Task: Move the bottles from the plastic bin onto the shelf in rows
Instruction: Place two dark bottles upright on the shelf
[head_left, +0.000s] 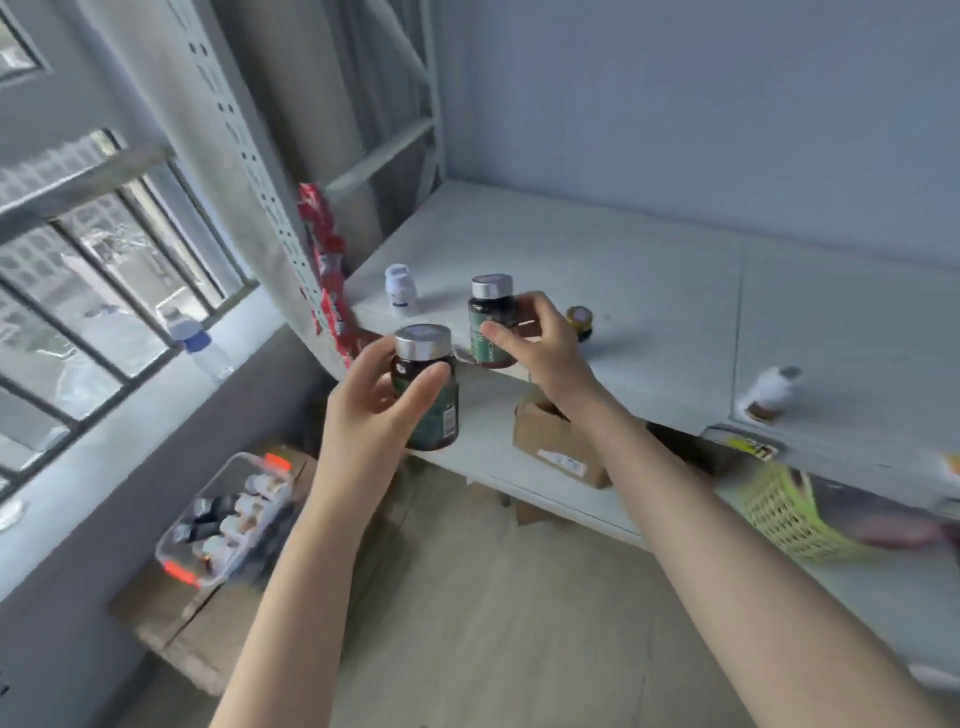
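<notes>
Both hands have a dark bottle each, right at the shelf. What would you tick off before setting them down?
1. Left hand grips its dark bottle firmly and upright: ok.
2. Right hand grips its dark bottle upright, at the shelf's front edge: ok.
3. Bare shelf space behind the bottles for a row: ok.
4. Bottles already there stand upright: not ok; the white bottle and small jar stand, but the bottle on the right seems tipped over.
5. Existing bottles form a row: not ok, they are scattered.
6. More bottles left in the plastic bin: ok, several remain.
</notes>
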